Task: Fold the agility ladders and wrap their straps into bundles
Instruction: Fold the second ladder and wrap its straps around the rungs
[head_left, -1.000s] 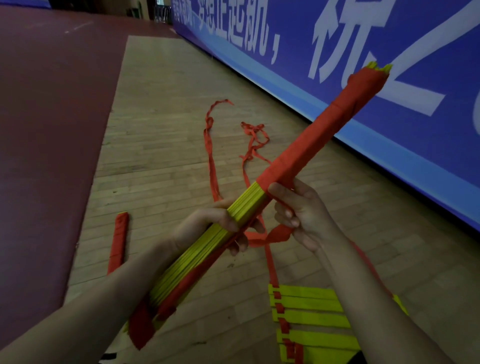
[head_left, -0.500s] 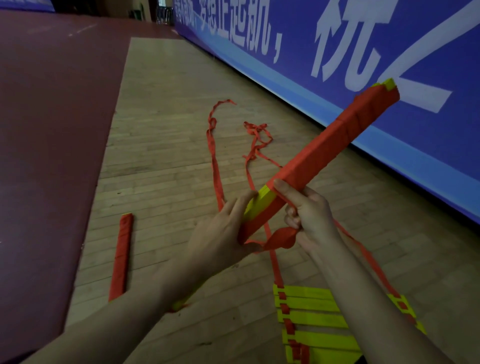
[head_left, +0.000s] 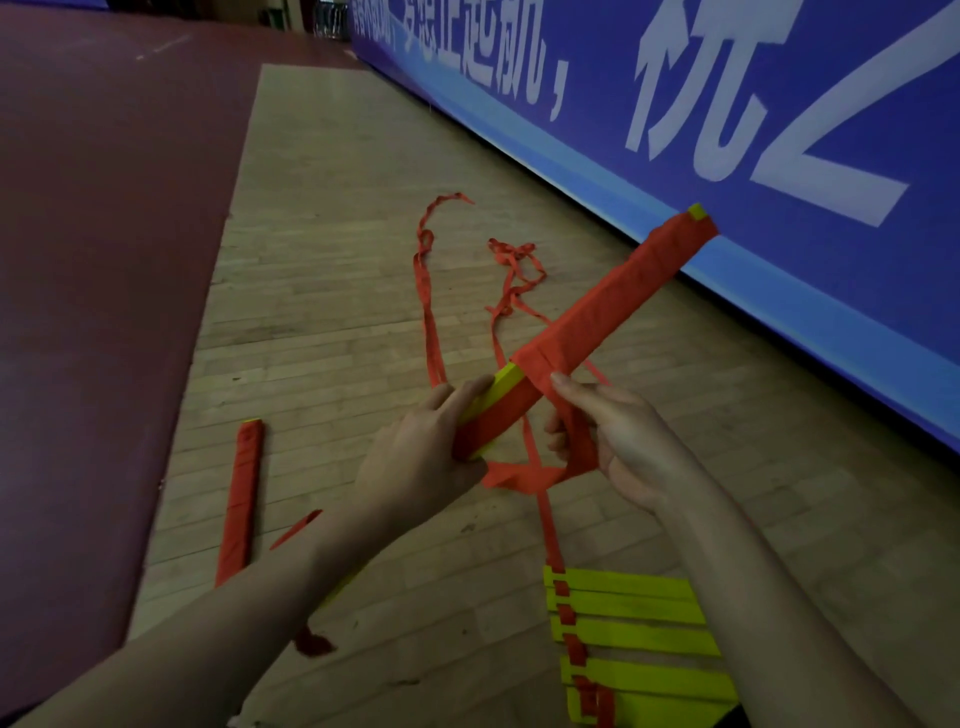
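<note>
Far end of the bundle (head_left: 608, 306) has dipped lower than a moment ago, and the strap (head_left: 524, 475) now loops wider beneath it. My left hand (head_left: 415, 452) grips the bundle at its yellow part, up over the wooden floor (head_left: 337, 322). My right hand (head_left: 618, 441) pinches the strap, forefinger on the wrap's edge. Another ladder (head_left: 634, 639) lies flat on the right, and a finished roll (head_left: 241, 493) on the left.

I read this as an indoor sports hall: pale wooden strip floor (head_left: 322, 312) bordered by dark red court surfacing (head_left: 104, 260), long blue wall banner (head_left: 841, 260) with large white Chinese characters, yellow-runged agility ladder with red straps (head_left: 634, 639) lying on the boards.
</note>
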